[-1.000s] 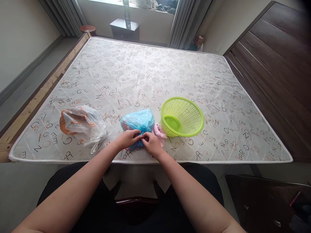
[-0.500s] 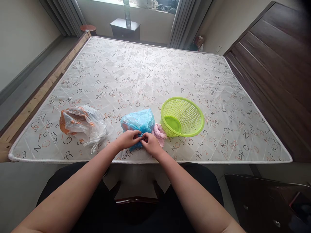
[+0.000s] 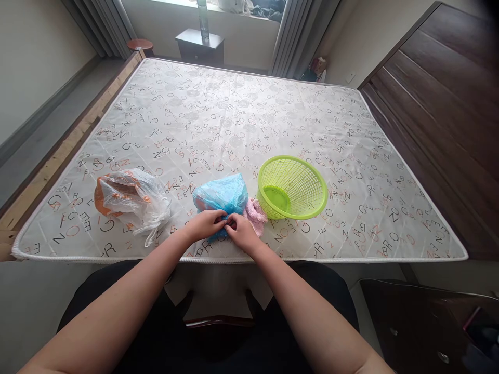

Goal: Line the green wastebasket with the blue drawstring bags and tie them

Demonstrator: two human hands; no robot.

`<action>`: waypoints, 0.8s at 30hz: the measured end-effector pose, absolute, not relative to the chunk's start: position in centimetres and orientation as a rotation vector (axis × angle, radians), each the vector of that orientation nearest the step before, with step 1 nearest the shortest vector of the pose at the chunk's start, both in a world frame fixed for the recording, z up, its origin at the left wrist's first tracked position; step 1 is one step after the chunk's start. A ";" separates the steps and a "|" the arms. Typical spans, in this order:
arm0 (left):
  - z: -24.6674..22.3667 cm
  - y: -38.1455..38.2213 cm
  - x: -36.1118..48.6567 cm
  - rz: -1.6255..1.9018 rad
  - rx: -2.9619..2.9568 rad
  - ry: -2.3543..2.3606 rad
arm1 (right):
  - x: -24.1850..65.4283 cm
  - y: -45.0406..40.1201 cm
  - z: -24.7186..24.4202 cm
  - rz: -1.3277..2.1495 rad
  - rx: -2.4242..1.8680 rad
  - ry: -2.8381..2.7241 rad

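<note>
A filled blue plastic bag (image 3: 222,192) lies near the front edge of the mattress (image 3: 195,130). My left hand (image 3: 205,224) pinches the gathered neck of the bag from the left. From the right, my right hand (image 3: 241,231) grips the same bunched plastic, its fingertips close to those of the left. A pink cloth (image 3: 255,215) lies beside the bag, partly behind my right hand. Just right of the cloth, a green mesh basket (image 3: 292,187) leans tilted, its opening showing nothing inside.
On the left lies a white and orange plastic bag (image 3: 132,200). A dark wooden headboard (image 3: 436,114) borders the mattress on the right, and a wooden rail (image 3: 70,135) on the left. Beyond the far edge is a nightstand (image 3: 198,47) with a bottle (image 3: 203,21).
</note>
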State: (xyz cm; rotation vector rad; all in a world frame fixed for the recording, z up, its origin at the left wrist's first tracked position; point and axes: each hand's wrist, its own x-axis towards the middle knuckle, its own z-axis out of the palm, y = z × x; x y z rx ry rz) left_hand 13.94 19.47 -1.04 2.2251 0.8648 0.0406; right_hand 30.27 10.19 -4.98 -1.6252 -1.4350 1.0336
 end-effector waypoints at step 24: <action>-1.4 19.3 14.1 -0.020 2.223 0.867 | 30.0 10.1 -5.8 1.064 -1.669 -1.442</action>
